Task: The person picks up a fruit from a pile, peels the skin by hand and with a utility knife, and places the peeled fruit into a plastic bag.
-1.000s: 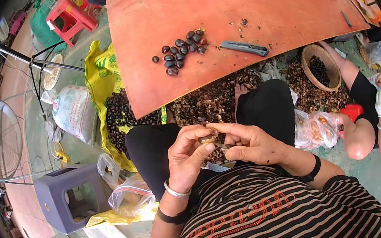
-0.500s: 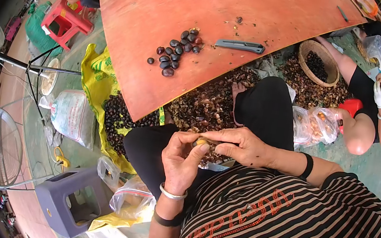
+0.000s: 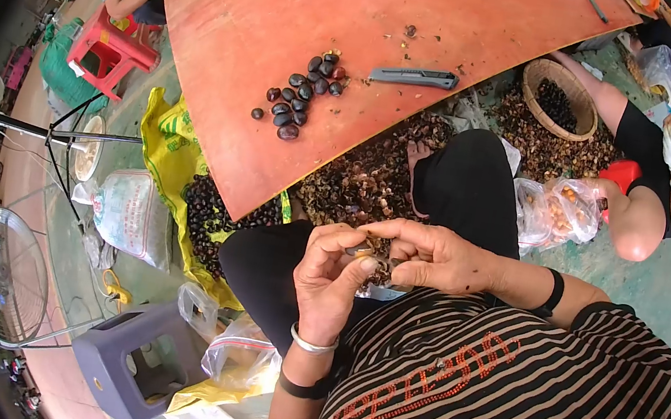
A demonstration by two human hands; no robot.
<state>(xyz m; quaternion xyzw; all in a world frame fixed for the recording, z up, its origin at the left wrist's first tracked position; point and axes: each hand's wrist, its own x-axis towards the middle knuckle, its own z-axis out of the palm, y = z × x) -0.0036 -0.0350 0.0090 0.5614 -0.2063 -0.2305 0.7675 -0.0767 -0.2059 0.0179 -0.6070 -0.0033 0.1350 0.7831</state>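
Close to my lap, my left hand pinches a small yellowish peeled nut between thumb and fingers, mostly covered by them. My right hand is beside it, its index finger stretched to the left fingertips. The other right fingers curl in near the thumb; whatever they grip is hidden. Ahead on the orange-red board lies a cluster of shiny dark brown nuts. A grey utility knife rests to their right.
Shell scraps cover the floor beneath the board. A yellow sack with dark nuts and a grey stool are at left. A wicker basket and bagged peeled nuts are at right. Other people sit around the board.
My right thumb has drawn slightly away from the nut, and the right fingers are more curled. The view has shifted a little. A person at upper left leans further into view.
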